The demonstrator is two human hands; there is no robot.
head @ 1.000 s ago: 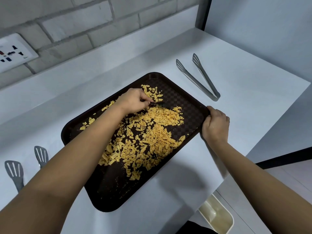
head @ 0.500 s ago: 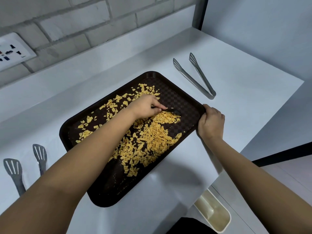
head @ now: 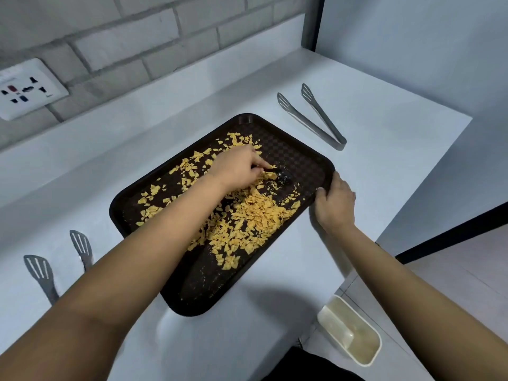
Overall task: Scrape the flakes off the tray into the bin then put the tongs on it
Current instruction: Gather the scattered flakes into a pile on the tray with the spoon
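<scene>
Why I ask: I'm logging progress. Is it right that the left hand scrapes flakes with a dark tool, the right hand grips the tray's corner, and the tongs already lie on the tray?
Not quite. In the head view the tongs lie on the counter beyond the tray, not on it. The rest holds: the left hand scrapes flakes, and the right hand grips the corner.

I see a white counter running along a grey brick wall with a white socket plate. A plain pale wall closes my right side, above light floor tiles.
</scene>
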